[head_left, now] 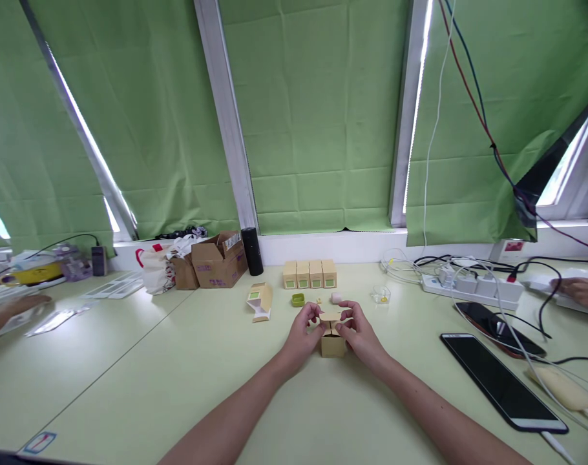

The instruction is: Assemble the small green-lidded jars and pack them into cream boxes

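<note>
A small tan cardboard box [333, 347] stands on the table with its top flaps raised. My left hand [301, 336] holds the flaps from the left, fingers bent and thumb on the box. From the right, my right hand [362, 332] grips them the same way. Just beyond lie a green square container [298, 299], a tiny yellow piece [318, 301] and a pale pinkish roll [336, 298]. A clear cup [382, 295] with something yellow in it is to their right. An opened carton [260, 301] lies at the left. Several closed tan boxes [309, 275] form a row behind.
A phone [502, 381], a dark device [500, 329], a power strip [472, 289] and cables occupy the right. A brown carton [220, 261] and black cylinder [252, 251] stand back left. Other people's hands show at the left edge [25, 303] and right edge [579, 290].
</note>
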### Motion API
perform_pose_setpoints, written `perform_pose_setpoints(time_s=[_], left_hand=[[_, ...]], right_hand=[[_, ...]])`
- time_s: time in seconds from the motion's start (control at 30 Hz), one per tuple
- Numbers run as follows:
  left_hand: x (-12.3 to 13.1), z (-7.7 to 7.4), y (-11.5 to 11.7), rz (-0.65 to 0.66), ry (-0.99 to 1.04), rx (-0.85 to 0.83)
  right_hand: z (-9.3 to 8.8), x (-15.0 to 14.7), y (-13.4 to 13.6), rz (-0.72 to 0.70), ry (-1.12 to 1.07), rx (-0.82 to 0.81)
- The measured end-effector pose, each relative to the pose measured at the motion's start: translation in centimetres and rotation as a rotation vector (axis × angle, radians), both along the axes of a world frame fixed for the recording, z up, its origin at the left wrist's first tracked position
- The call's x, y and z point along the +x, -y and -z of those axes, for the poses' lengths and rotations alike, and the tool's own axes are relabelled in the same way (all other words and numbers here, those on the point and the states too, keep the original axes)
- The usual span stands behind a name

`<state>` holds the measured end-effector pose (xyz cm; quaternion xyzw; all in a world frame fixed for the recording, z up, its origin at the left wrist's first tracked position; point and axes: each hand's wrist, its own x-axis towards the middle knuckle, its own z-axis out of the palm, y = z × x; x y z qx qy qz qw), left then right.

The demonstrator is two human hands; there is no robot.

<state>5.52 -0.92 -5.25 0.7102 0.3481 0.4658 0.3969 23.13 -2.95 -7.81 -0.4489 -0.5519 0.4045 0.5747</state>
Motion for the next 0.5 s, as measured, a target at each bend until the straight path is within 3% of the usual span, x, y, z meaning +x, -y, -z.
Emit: perform_pose_setpoints(time_s=[0.33,0.5], left_hand=[[0.1,-0.3,0.3,0.016,0.001,-0.019],[-0.1,0.2,0.0,0.010,0.004,-0.010]], right_hand=[[-0.3,0.2,0.3,0.051,0.070,0.095],[-1.2,0.6,0.9,0.059,0.080,0.218]])
